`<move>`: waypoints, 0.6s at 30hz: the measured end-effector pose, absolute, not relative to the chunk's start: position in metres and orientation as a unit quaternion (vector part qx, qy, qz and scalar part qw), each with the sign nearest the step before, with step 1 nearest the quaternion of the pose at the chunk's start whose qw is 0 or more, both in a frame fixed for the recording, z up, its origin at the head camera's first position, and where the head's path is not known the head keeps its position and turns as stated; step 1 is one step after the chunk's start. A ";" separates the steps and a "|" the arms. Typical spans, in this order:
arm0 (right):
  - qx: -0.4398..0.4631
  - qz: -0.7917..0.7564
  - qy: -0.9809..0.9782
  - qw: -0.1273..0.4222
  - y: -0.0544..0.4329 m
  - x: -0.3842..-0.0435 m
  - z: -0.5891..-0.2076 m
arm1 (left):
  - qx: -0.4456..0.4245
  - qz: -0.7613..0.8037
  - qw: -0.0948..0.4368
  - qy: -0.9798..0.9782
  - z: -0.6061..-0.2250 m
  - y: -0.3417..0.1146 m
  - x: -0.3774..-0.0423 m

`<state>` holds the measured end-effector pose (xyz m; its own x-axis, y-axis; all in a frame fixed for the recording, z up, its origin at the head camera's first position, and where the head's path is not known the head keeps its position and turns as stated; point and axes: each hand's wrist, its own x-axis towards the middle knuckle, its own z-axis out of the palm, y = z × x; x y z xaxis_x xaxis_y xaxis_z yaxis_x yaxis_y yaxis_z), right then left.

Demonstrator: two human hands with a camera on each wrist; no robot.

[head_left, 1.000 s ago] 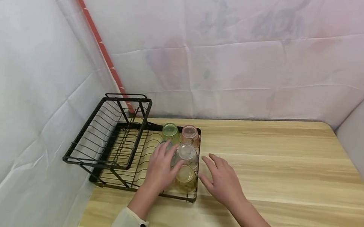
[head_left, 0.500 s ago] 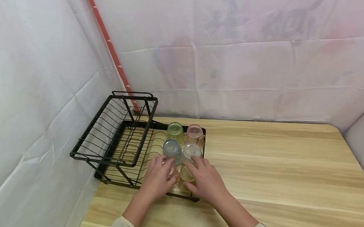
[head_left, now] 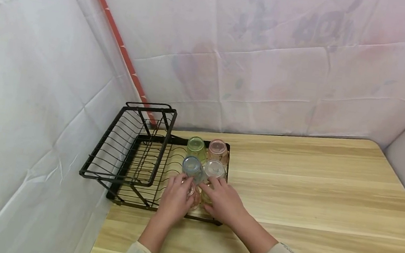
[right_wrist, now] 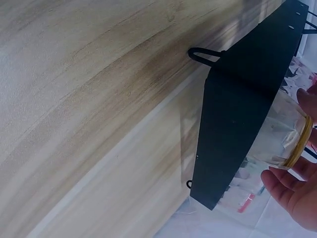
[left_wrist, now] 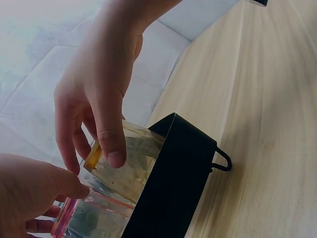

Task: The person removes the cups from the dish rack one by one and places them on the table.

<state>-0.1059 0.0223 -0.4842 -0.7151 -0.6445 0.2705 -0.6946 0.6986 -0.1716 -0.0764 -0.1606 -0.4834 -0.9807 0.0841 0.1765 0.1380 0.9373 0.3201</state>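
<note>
On the right part of the black dish rack (head_left: 210, 219), several upside-down glasses stand in two columns. The near-left one is a pink-rimmed glass (left_wrist: 99, 218); my left hand (head_left: 174, 199) holds it by its upper part, thumb on the near side. Beside it is a yellow-rimmed glass (left_wrist: 131, 176), held near its base between the thumb and fingers of my right hand (head_left: 227, 203). In the head view both hands partly cover these two glasses. Just behind them are a blue glass (head_left: 192, 165) and a clear glass (head_left: 215, 169).
Farther back stand a green glass (head_left: 196, 146) and another pink glass (head_left: 218, 148). The rack's raised upper basket (head_left: 128, 142) is at the left, near the white sheeted wall (head_left: 58, 96). Wooden tabletop (head_left: 312, 190) extends to the right.
My left hand has come down from beside the blue glass onto the near pink one. My right hand has moved left from beside the rack onto the yellow glass. The head view has shifted slightly.
</note>
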 end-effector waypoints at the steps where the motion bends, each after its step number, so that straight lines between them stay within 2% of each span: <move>1: 0.365 0.135 -0.917 0.094 0.022 -0.106 -0.485 | -0.057 -0.166 0.080 -0.981 -0.484 -0.160 -0.077; 12: 0.348 0.204 -0.908 0.115 0.035 -0.108 -0.474 | -0.053 -0.187 0.072 -0.978 -0.479 -0.157 -0.076; 18: 0.287 0.330 -0.893 0.109 0.050 -0.111 -0.459 | -0.057 -0.221 0.127 -0.965 -0.472 -0.153 -0.078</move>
